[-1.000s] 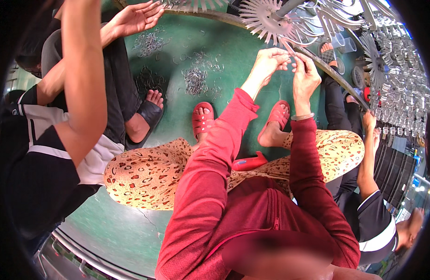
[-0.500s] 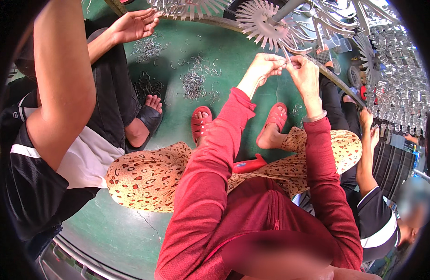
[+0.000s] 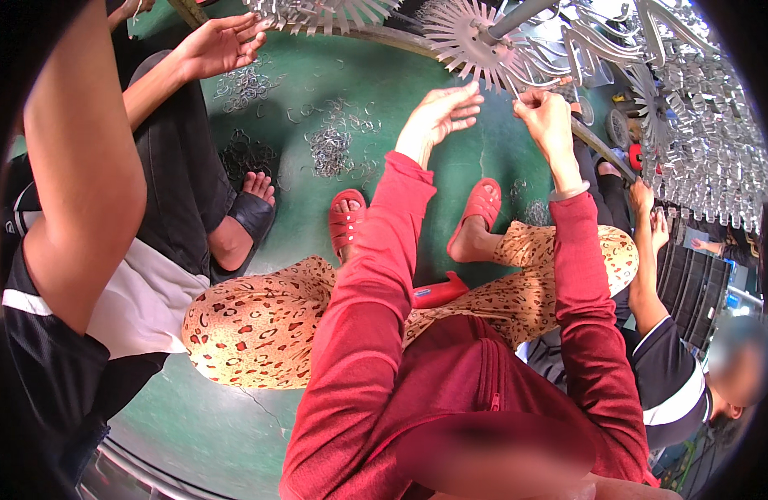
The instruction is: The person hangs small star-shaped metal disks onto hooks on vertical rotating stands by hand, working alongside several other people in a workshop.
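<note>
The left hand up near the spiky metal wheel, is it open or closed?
Open. The left hand has its fingers spread apart, holding nothing, just below the spiked wheel.

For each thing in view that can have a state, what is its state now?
Left hand: open, fingers spread, holding nothing.
Right hand: pinched shut on a small clip at the spiked wheel.
Wire clips: loose in heaps on the green floor.
Red sandals: on both feet.

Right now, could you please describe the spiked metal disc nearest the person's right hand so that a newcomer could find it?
Start at the curved rim of the green floor along the top. Just above the right hand, pinching shut on a thin wire piece, hangs the round silver toothed disc on a grey rod. Unlike the clip-laden racks to its right, its teeth look mostly bare.
</note>
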The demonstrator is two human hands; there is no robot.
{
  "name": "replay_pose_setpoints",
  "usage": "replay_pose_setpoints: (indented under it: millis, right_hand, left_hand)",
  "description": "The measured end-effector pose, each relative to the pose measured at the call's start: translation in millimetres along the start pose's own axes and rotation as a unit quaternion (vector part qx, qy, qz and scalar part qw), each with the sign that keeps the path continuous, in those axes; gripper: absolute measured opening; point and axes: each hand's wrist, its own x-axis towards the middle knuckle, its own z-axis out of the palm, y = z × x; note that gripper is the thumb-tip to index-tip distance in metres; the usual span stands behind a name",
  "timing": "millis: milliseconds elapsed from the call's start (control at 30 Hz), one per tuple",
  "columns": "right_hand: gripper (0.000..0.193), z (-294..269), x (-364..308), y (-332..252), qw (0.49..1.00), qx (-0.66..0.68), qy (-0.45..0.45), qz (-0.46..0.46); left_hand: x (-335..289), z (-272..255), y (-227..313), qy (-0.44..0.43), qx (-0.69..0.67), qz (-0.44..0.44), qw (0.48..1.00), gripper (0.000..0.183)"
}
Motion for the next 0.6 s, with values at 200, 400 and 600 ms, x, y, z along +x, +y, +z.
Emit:
replay_pose_setpoints:
  millis: [200,400,600]
  right_hand:
    - [0.02,-4,7,-18,0.998,-0.035,0.033,-0.042]
    - [0.022,-3,11,-25,0.999,0.011,0.039,-0.025]
    - [0.022,2,16,-21,1.0,-0.01,0.016,0.022]
  left_hand:
    - [30,7,20,-0.018,-0.007,0.004,1.0,0.035]
    - [36,8,30,0.014,0.042,-0.005,0.999,0.022]
    - [33,15,31,0.047,0.068,-0.036,0.996,0.014]
